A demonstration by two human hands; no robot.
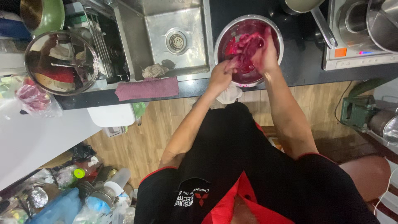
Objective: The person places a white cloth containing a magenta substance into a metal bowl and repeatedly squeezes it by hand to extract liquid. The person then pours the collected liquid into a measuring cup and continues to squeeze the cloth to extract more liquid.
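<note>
A steel bowl (224,35) stands on the dark counter beside the sink, filled with bright magenta pieces and juice. My left hand (222,74) is at the bowl's near rim, fingers curled around a magenta piece (236,62). My right hand (264,53) reaches into the bowl from the near right, its stained fingers closed on more of the magenta pieces (248,41). Both hands almost touch each other over the bowl.
A steel sink (176,39) lies left of the bowl, with a dark red cloth (147,88) on its front edge. A dish rack with a glass lid (61,62) stands at far left. A cooktop (356,49) with pots sits at right. Bottles and bags crowd the floor lower left.
</note>
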